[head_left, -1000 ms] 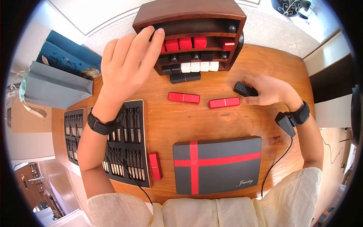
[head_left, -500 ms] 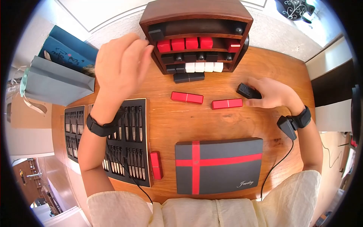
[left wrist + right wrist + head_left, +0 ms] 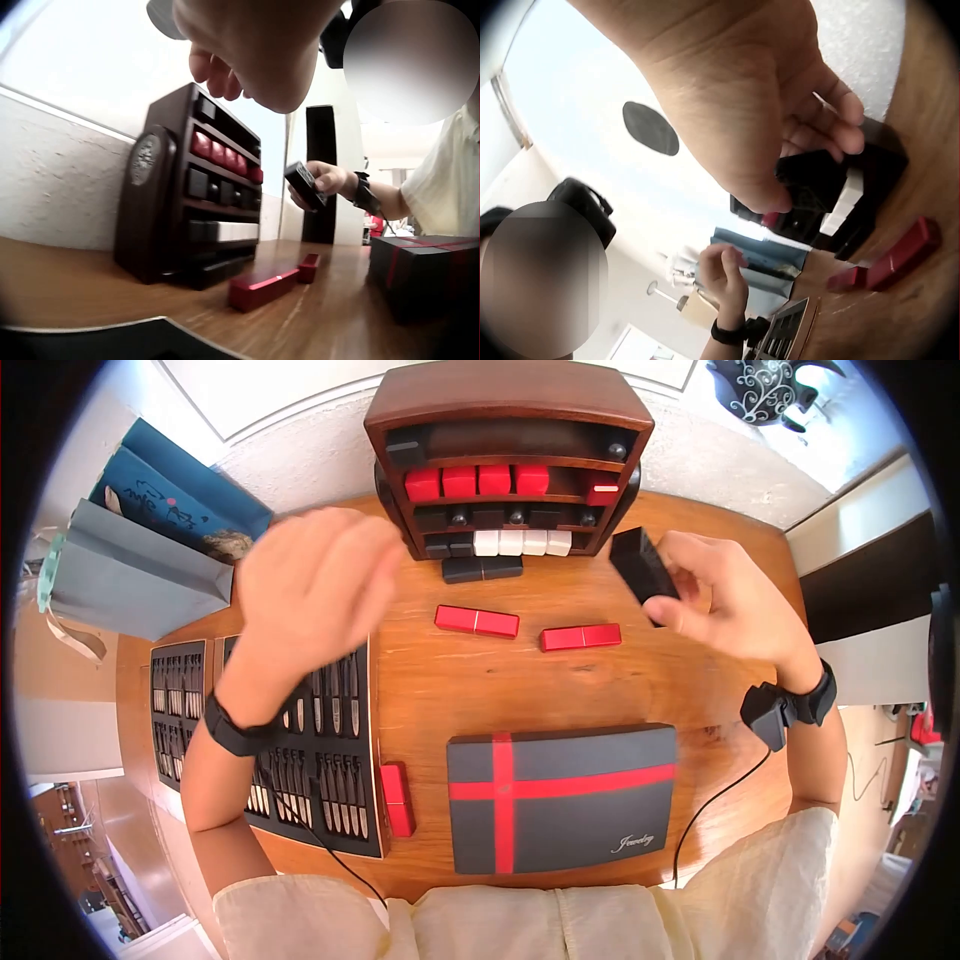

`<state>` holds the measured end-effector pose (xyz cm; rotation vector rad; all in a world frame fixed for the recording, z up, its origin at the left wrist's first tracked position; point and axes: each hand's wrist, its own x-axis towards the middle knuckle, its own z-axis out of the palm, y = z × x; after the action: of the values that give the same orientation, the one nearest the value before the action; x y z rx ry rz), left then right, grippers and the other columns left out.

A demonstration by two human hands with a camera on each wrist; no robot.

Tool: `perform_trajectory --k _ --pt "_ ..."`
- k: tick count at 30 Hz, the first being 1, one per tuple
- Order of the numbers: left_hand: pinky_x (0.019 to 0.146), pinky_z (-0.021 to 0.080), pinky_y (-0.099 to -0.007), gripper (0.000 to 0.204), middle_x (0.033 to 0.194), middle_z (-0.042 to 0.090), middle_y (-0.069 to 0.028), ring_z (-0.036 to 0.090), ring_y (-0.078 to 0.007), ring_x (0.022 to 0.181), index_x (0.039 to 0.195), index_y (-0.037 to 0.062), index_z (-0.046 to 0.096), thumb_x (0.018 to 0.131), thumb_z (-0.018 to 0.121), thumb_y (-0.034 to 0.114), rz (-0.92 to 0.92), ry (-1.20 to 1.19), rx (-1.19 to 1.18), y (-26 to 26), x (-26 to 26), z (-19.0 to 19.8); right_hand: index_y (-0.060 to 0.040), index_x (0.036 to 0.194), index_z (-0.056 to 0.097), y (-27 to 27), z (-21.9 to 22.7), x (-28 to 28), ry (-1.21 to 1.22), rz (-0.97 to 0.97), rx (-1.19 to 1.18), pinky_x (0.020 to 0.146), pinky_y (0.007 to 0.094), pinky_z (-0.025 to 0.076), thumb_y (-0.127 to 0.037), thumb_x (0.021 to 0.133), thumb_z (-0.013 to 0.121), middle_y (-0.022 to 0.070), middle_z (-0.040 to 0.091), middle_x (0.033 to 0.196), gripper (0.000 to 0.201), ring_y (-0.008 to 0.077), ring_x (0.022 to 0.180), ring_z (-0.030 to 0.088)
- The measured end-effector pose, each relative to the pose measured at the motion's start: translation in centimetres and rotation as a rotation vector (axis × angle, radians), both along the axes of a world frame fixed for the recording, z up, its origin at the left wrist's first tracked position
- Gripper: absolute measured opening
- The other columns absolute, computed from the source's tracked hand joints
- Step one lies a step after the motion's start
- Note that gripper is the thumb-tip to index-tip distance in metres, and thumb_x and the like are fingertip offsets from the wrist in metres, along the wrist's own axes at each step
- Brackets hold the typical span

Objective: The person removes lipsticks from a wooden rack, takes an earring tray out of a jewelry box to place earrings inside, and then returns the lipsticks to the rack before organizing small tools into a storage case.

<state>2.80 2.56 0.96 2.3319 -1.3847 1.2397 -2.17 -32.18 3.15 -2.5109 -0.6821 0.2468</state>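
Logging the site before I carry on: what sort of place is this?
Probably a gift or cosmetics display counter: a wooden rack of red, black and white small boxes on a wooden table, a "Jewelry" gift box, and paper shopping bags.

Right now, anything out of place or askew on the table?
Mostly tidy. Loose pieces lie outside the dark wooden shelf rack: two red rectangular cases and a black case flat on the wooden table, and another red case beside the black tool tray.
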Motion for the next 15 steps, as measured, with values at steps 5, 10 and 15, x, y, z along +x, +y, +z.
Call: perform_trajectory --k 5,10,15 --pt "0.056 0.047 -0.0274 0.064 0.101 0.064 -0.0101 0.058 -0.0147 0.063 0.129 0.0038 0.053 0.077 0.081 0.030 -0.235 0.614 -0.142 -4.2 -3.2 -0.8 -0.0011 0.104 0.059 3.0 0.6 -0.4 -0.275 0.218 0.190 0.068 0.0344 0.049 -0.006 0.079 0.070 0.0122 0.057 0.095 0.028 0.0262 0.081 0.058" --pt "0.057 0.048 -0.0249 0.066 0.102 0.062 -0.0094 0.056 -0.0117 0.063 0.128 0.0050 0.054 0.073 0.086 0.025 -0.310 0.843 -0.250 -5.3 -5.9 0.2 -0.0039 0.105 0.057 4.5 0.6 -0.8 -0.344 0.285 0.207 0.071 0.0434 0.048 -0.010 0.077 0.074 0.0141 0.057 0.095 0.034 0.0376 0.086 0.059" --pt "0.058 0.049 -0.0229 0.039 0.101 0.062 -0.0096 0.057 -0.0098 0.066 0.113 0.0019 0.061 0.078 0.078 0.006 -0.302 0.866 -0.251 -4.5 -6.7 0.0 -0.0043 0.105 0.056 5.0 -0.5 -1.5 -0.285 0.293 0.206 0.070 0.0427 0.049 -0.014 0.079 0.075 0.0146 0.057 0.091 0.033 0.0368 0.083 0.060"
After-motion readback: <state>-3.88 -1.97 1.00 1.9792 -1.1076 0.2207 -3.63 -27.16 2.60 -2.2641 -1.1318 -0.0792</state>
